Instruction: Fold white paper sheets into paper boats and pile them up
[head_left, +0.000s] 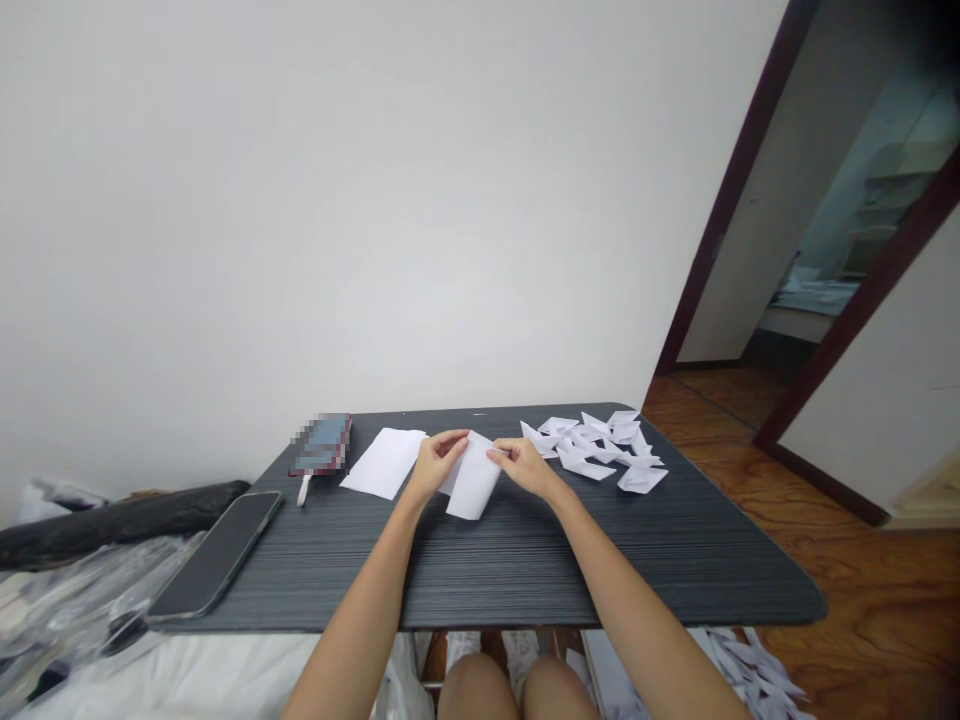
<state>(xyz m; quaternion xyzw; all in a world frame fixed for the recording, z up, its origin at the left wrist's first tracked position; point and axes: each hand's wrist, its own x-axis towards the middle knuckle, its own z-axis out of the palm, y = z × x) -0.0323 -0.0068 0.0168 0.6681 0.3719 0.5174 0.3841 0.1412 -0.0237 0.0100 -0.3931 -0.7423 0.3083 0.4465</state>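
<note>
A folded sheet of white paper is held up just above the dark table, between my two hands. My left hand pinches its upper left corner. At the upper right edge, my right hand grips it between thumb and fingers. Left of my left hand lies a flat stack of white paper. To the right of my right hand is a loose pile of folded paper pieces with pointed ends.
A phone lies at the table's left edge. Behind it sits a blurred-out device with a white cable. More folded paper lies below the table at right. A white wall stands behind; a doorway opens at right.
</note>
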